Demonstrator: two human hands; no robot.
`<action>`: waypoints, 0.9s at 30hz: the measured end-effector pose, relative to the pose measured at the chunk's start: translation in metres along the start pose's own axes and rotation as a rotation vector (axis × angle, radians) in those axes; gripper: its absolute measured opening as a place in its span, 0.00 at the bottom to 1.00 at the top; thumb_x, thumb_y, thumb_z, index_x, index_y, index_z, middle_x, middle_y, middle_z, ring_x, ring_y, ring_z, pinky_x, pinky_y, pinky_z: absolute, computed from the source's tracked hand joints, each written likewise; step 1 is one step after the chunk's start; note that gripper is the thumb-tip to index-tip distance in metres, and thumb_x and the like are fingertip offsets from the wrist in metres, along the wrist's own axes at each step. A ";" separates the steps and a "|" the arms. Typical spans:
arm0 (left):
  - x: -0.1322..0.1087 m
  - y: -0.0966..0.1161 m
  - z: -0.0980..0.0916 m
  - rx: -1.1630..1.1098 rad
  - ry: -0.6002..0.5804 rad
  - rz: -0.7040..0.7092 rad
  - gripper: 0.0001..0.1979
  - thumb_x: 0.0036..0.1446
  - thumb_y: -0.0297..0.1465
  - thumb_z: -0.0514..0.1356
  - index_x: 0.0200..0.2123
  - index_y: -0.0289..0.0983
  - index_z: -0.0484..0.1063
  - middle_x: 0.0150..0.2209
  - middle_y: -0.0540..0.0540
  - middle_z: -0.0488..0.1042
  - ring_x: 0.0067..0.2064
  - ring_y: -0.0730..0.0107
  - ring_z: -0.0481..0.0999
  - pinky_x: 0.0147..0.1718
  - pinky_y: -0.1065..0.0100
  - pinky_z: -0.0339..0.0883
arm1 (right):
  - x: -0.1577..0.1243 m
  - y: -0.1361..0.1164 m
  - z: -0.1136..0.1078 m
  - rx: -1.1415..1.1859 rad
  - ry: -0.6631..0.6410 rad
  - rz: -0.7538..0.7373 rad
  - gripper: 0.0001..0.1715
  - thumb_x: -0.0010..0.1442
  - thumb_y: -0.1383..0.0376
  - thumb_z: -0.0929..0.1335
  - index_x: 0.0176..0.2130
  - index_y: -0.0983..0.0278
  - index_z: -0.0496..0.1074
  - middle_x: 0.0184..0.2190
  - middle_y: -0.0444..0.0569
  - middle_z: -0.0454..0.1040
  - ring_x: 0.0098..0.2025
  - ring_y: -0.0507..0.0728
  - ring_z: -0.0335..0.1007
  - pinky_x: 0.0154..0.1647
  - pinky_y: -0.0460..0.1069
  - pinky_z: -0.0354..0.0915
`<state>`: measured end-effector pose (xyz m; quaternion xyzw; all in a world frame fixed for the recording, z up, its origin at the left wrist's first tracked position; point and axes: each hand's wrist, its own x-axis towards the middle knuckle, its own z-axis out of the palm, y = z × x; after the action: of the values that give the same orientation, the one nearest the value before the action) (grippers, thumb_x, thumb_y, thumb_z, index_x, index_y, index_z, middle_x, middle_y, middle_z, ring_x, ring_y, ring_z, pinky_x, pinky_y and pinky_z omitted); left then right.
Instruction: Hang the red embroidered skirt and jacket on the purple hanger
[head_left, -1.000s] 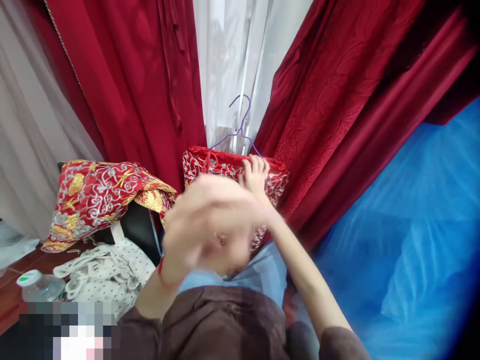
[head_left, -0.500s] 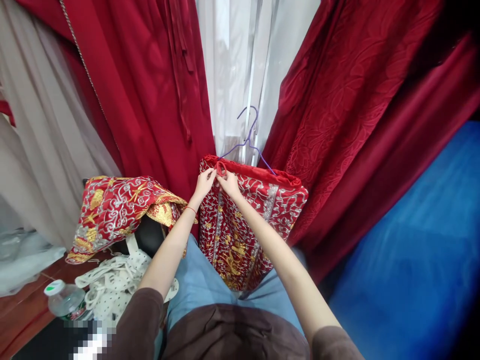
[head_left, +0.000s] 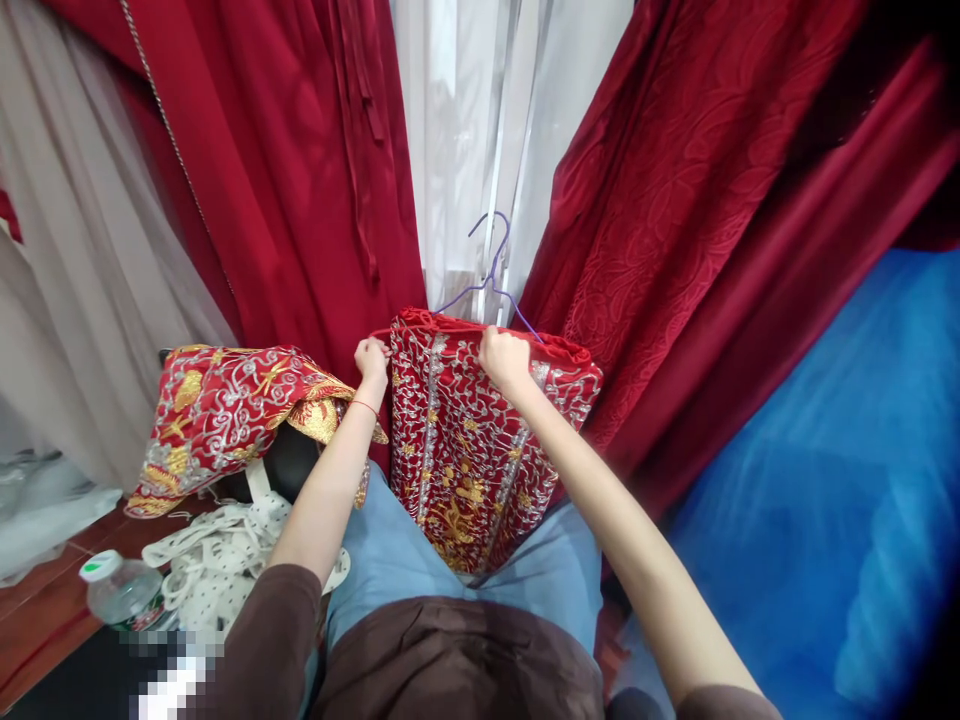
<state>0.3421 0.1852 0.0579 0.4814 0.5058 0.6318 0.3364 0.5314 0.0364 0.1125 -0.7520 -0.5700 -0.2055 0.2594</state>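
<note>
A red garment with gold and silver embroidery (head_left: 465, 450) hangs folded over a purple wire hanger (head_left: 487, 270) in front of me, its lower end on my lap. My left hand (head_left: 372, 360) is closed on a thin red cord at the garment's top left corner. My right hand (head_left: 504, 360) is closed on the garment's top edge near the middle. The cord runs taut along the top between both hands.
Dark red curtains (head_left: 675, 220) and a white sheer curtain (head_left: 480, 130) hang behind. A second embroidered red garment (head_left: 225, 410) lies over a dark chair at left, above a white dotted cloth (head_left: 217, 560) and a plastic water bottle (head_left: 120, 595). Blue fabric (head_left: 825, 480) fills the right.
My hands were blurred together in front of the garment, then pinched the cord at its top centre. Now they have pulled apart, left to the corner, right toward the middle.
</note>
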 end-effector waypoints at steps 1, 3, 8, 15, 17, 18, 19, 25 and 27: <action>0.003 -0.005 -0.004 0.028 0.044 -0.043 0.10 0.61 0.29 0.47 0.30 0.37 0.65 0.28 0.45 0.74 0.29 0.71 0.75 0.31 0.70 0.67 | -0.001 0.007 -0.005 0.049 0.079 0.055 0.22 0.69 0.66 0.55 0.49 0.72 0.71 0.37 0.64 0.79 0.42 0.64 0.77 0.42 0.52 0.65; 0.004 -0.012 -0.010 0.064 0.109 -0.061 0.10 0.60 0.28 0.47 0.33 0.37 0.67 0.33 0.39 0.76 0.37 0.61 0.79 0.36 0.63 0.70 | -0.001 0.019 -0.016 0.200 0.249 0.117 0.26 0.71 0.65 0.50 0.50 0.69 0.71 0.36 0.59 0.78 0.38 0.62 0.76 0.41 0.52 0.65; -0.011 0.005 -0.005 0.183 0.195 0.338 0.20 0.59 0.27 0.48 0.53 0.35 0.69 0.61 0.32 0.68 0.65 0.55 0.63 0.63 0.54 0.56 | 0.003 0.002 -0.031 0.375 0.306 -0.166 0.27 0.70 0.67 0.50 0.54 0.65 0.69 0.43 0.55 0.77 0.42 0.58 0.74 0.44 0.51 0.67; -0.014 0.055 0.001 0.622 -0.340 1.102 0.11 0.60 0.30 0.57 0.45 0.36 0.73 0.56 0.34 0.71 0.64 0.50 0.63 0.61 0.53 0.56 | 0.020 -0.057 0.005 0.216 -0.137 -0.240 0.26 0.63 0.68 0.61 0.60 0.65 0.64 0.48 0.59 0.77 0.48 0.65 0.75 0.47 0.56 0.70; -0.012 0.059 -0.005 0.667 -0.355 1.097 0.10 0.63 0.32 0.55 0.43 0.36 0.73 0.50 0.35 0.74 0.57 0.52 0.69 0.57 0.54 0.60 | 0.021 -0.057 0.014 0.332 -0.226 -0.229 0.25 0.63 0.67 0.62 0.59 0.65 0.64 0.44 0.56 0.79 0.44 0.62 0.77 0.47 0.54 0.70; -0.012 0.059 -0.009 0.681 -0.380 1.095 0.10 0.64 0.32 0.54 0.42 0.36 0.73 0.48 0.36 0.75 0.54 0.53 0.72 0.55 0.55 0.61 | 0.021 -0.055 0.017 0.424 -0.269 -0.239 0.25 0.63 0.66 0.62 0.59 0.65 0.63 0.41 0.53 0.80 0.40 0.59 0.77 0.46 0.53 0.70; -0.012 0.059 -0.012 0.688 -0.414 1.096 0.10 0.64 0.32 0.54 0.42 0.36 0.73 0.47 0.38 0.76 0.51 0.55 0.73 0.53 0.56 0.62 | 0.021 -0.051 0.019 0.527 -0.315 -0.253 0.25 0.64 0.66 0.62 0.59 0.64 0.62 0.38 0.50 0.80 0.36 0.57 0.77 0.44 0.51 0.70; -0.014 0.055 -0.023 0.524 -0.467 0.995 0.06 0.63 0.30 0.55 0.38 0.38 0.72 0.41 0.41 0.78 0.46 0.59 0.76 0.49 0.61 0.63 | 0.016 -0.038 0.001 0.796 -0.563 -0.279 0.16 0.63 0.63 0.64 0.50 0.64 0.66 0.25 0.41 0.75 0.21 0.50 0.69 0.27 0.45 0.67; -0.013 0.055 -0.021 0.313 -0.400 0.840 0.08 0.64 0.31 0.52 0.35 0.38 0.70 0.36 0.43 0.78 0.41 0.62 0.78 0.45 0.64 0.65 | 0.000 -0.043 -0.009 0.697 -0.827 -0.346 0.14 0.62 0.61 0.66 0.46 0.66 0.69 0.21 0.41 0.74 0.20 0.51 0.69 0.26 0.45 0.67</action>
<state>0.3295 0.1523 0.1066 0.8006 0.2824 0.5243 0.0665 0.4896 0.0403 0.1268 -0.5355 -0.7734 0.2666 0.2099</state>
